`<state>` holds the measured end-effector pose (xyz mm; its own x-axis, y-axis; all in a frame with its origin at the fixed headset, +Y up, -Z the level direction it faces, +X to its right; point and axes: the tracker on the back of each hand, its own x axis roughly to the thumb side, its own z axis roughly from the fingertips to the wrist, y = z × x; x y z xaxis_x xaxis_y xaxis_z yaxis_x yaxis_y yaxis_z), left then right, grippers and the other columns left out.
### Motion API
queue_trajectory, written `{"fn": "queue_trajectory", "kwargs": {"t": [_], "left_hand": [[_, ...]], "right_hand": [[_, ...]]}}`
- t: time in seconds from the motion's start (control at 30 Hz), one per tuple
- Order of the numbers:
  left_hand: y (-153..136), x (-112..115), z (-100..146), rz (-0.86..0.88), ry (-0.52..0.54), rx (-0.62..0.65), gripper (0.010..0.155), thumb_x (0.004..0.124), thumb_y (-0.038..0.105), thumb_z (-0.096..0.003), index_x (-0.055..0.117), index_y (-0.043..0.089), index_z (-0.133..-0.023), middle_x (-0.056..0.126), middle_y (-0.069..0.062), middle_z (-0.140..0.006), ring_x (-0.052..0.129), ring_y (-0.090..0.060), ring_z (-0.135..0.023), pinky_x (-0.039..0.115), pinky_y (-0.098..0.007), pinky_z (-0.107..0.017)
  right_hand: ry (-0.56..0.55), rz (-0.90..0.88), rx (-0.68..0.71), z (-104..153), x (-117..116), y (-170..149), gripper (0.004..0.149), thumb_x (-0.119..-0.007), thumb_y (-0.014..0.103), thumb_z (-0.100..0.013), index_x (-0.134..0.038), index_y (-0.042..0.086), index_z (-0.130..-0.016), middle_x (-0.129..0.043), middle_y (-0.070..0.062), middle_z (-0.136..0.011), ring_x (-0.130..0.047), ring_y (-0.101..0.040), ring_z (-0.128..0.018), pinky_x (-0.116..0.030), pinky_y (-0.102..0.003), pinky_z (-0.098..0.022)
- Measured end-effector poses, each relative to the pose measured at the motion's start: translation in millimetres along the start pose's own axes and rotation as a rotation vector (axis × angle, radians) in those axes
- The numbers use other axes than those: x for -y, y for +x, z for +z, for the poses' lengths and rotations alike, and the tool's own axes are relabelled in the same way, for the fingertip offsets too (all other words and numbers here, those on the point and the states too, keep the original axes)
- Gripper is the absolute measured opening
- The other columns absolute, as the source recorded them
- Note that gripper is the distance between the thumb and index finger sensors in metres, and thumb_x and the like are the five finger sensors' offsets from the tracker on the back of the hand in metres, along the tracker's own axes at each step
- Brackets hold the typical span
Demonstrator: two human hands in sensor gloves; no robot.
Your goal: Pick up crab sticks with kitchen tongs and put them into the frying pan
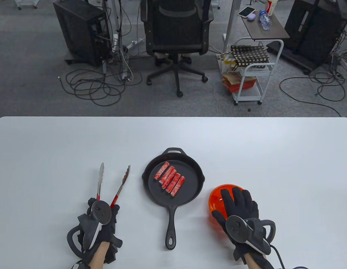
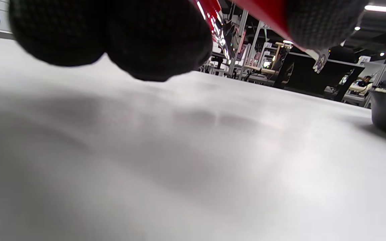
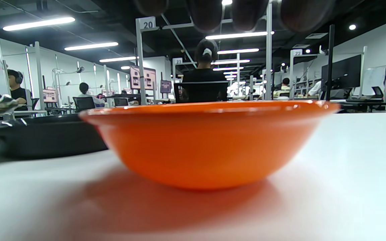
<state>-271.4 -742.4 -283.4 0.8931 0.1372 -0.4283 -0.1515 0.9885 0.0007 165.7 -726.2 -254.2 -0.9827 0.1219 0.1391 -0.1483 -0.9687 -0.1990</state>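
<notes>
Several red-and-white crab sticks (image 1: 170, 178) lie side by side in the black cast-iron frying pan (image 1: 190, 193) at the table's middle, its handle pointing toward me. My left hand (image 1: 106, 208) grips the red handles of the metal tongs (image 1: 119, 187), whose arms are spread apart left of the pan and hold nothing. In the left wrist view the red tongs handle (image 2: 263, 13) runs past my fingers (image 2: 152, 40). My right hand (image 1: 238, 201) lies with straight fingers over the orange bowl (image 1: 217, 200), hiding most of its inside. The bowl (image 3: 209, 144) fills the right wrist view.
The pan wall (image 3: 45, 137) stands just left of the bowl. The white table (image 1: 78, 145) stretches bare behind the pan. Beyond its far edge stand an office chair (image 1: 176, 30) and a white cart (image 1: 251, 75) on the floor.
</notes>
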Motion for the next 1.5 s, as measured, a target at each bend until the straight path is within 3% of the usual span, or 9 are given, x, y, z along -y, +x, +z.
{"fn": "queue_trajectory", "kwargs": {"t": [0.03,0.5,0.8,1.0,1.13,1.23,1.37,1.5], "left_hand": [[0,1,-1,-0.007,-0.006,0.001,0.095,0.072,0.07,-0.0479,0.05,0.004,-0.112,0.086,-0.013,-0.091,0.102,-0.014,-0.029,0.088,-0.043,-0.03],[5,13,-2,-0.12,-0.094,-0.022,0.095,0.069,0.067,-0.0519,0.041,0.0,-0.114,0.079,-0.019,-0.098,0.104,-0.021,-0.038,0.088,-0.046,-0.032],[9,15,-1,-0.254,-0.15,-0.05,0.092,0.069,0.069,-0.0521,0.048,0.006,-0.116,0.08,-0.017,-0.1,0.094,-0.037,-0.071,0.084,-0.051,-0.041],[10,14,0,-0.248,-0.17,-0.057,0.092,0.069,0.068,-0.0522,0.046,0.007,-0.116,0.077,-0.017,-0.103,0.092,-0.038,-0.075,0.081,-0.055,-0.045],[6,4,2,-0.18,-0.21,-0.027,0.094,0.068,0.07,-0.0519,0.04,0.01,-0.119,0.066,-0.018,-0.114,0.077,-0.046,-0.095,0.072,-0.062,-0.058],[2,-11,8,-0.049,-0.111,0.073,0.093,0.067,0.069,-0.052,0.036,0.012,-0.119,0.055,-0.019,-0.119,0.06,-0.05,-0.106,0.059,-0.067,-0.067],[4,-36,20,0.166,0.209,0.398,0.083,0.069,0.061,-0.053,0.043,0.017,-0.118,0.061,-0.015,-0.117,0.065,-0.046,-0.105,0.056,-0.068,-0.067],[16,-44,34,0.127,0.334,0.557,0.077,0.067,0.061,-0.053,0.046,0.025,-0.117,0.064,-0.006,-0.117,0.068,-0.037,-0.108,0.056,-0.069,-0.069]], "right_hand": [[0.0,-0.001,-0.001,0,0,0,0.075,-0.051,0.061,-0.058,-0.036,0.02,-0.119,-0.043,-0.024,-0.12,-0.045,-0.056,-0.104,-0.055,-0.072,-0.066],[0.011,-0.016,-0.001,0,-1,1,0.075,-0.051,0.06,-0.058,-0.037,0.02,-0.119,-0.043,-0.024,-0.119,-0.046,-0.057,-0.103,-0.056,-0.072,-0.066],[0.02,-0.012,0.007,1,-1,2,0.074,-0.051,0.06,-0.058,-0.037,0.02,-0.119,-0.043,-0.024,-0.119,-0.046,-0.057,-0.103,-0.055,-0.072,-0.066],[0.016,-0.027,0.0,1,-1,-1,0.075,-0.051,0.06,-0.058,-0.037,0.019,-0.119,-0.043,-0.024,-0.119,-0.046,-0.057,-0.103,-0.055,-0.072,-0.067],[0.019,-0.023,0.004,1,-1,-1,0.075,-0.05,0.061,-0.058,-0.037,0.019,-0.119,-0.044,-0.024,-0.119,-0.046,-0.057,-0.103,-0.055,-0.072,-0.066],[0.024,-0.025,0.003,1,-1,-1,0.076,-0.05,0.061,-0.058,-0.036,0.02,-0.119,-0.043,-0.024,-0.119,-0.046,-0.057,-0.103,-0.054,-0.072,-0.067],[0.025,-0.023,0.012,1,-1,-1,0.077,-0.049,0.062,-0.057,-0.035,0.02,-0.12,-0.043,-0.024,-0.12,-0.045,-0.057,-0.104,-0.053,-0.073,-0.067],[0.026,-0.006,0.026,1,-1,1,0.077,-0.049,0.063,-0.057,-0.034,0.02,-0.12,-0.043,-0.024,-0.12,-0.044,-0.057,-0.104,-0.052,-0.073,-0.067]]}}
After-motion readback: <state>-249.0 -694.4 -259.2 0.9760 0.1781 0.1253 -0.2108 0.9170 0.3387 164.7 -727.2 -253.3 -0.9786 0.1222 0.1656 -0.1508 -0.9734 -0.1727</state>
